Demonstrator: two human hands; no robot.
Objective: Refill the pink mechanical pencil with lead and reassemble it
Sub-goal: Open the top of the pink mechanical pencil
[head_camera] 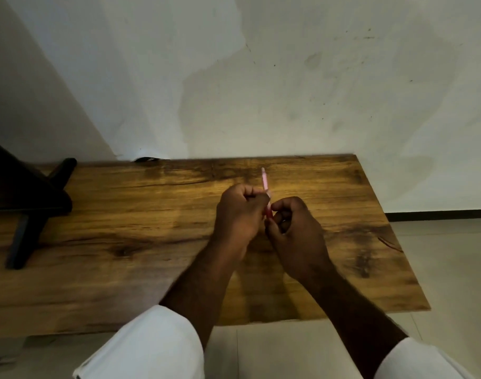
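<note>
The pink mechanical pencil [265, 181] stands nearly upright above the middle of the wooden table [124, 220], its upper end pointing away from me. My left hand [239, 214] is curled around its middle. My right hand [294, 228] pinches its lower end between thumb and fingers, right beside the left hand. The lower part of the pencil is hidden between the two hands. No lead or lead case is visible.
A dark stand with black legs [29, 203] occupies the table's left end. A stained white wall [261, 91] rises just behind the table. Pale floor tiles [439, 255] lie to the right and below the table's front edge.
</note>
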